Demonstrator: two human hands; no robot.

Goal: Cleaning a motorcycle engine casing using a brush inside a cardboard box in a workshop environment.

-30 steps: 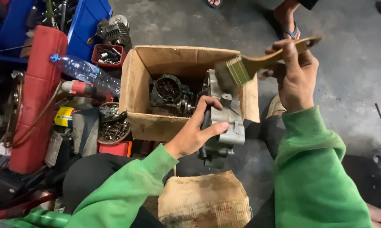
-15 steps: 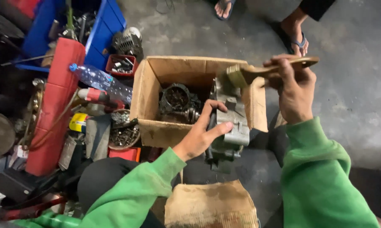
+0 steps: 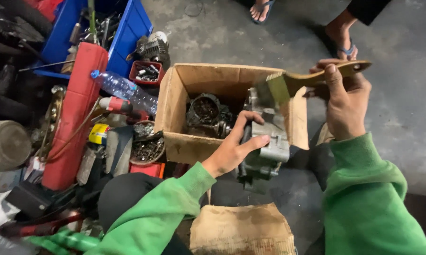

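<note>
My left hand (image 3: 236, 147) grips a grey metal engine part (image 3: 265, 141) and holds it upright over the near edge of an open cardboard box (image 3: 175, 101). My right hand (image 3: 342, 101) holds a wooden-handled paintbrush (image 3: 312, 80), whose bristles rest against the top of the engine part. Inside the box lie dark, greasy engine pieces (image 3: 206, 113). Both my arms wear green sleeves.
A red cylinder (image 3: 76, 113), a plastic bottle (image 3: 123, 89), a blue crate (image 3: 123, 33) of tools and small trays of parts crowd the left. A folded cardboard piece (image 3: 243, 229) lies on the concrete floor near me. Another person's sandalled feet (image 3: 345, 35) stand beyond the box.
My head view has shifted, so everything sits lower and to the right. The brush has swept a little along the top of the engine part; my left hand keeps its grip.
</note>
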